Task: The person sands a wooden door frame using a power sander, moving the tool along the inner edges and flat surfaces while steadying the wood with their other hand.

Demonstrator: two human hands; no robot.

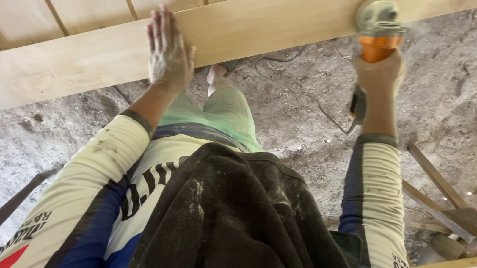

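Overhead, right hand (379, 72) grips sander (378, 25) on door (251, 24).

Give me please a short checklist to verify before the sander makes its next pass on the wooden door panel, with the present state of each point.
1. Right hand grips the orange and grey sander firmly: ok.
2. Left hand lies flat on the door panel, well apart from the sander: ok.
3. Sanding pad sits flat on the wood: cannot tell, the tool body hides it.
4. Power cord stays away from the pad: ok, it hangs below the panel and trails over the dusty floor.
5. Cord clear of the feet: cannot tell, it loops near the leg.
6. Panel firmly supported: cannot tell, its supports are out of view.
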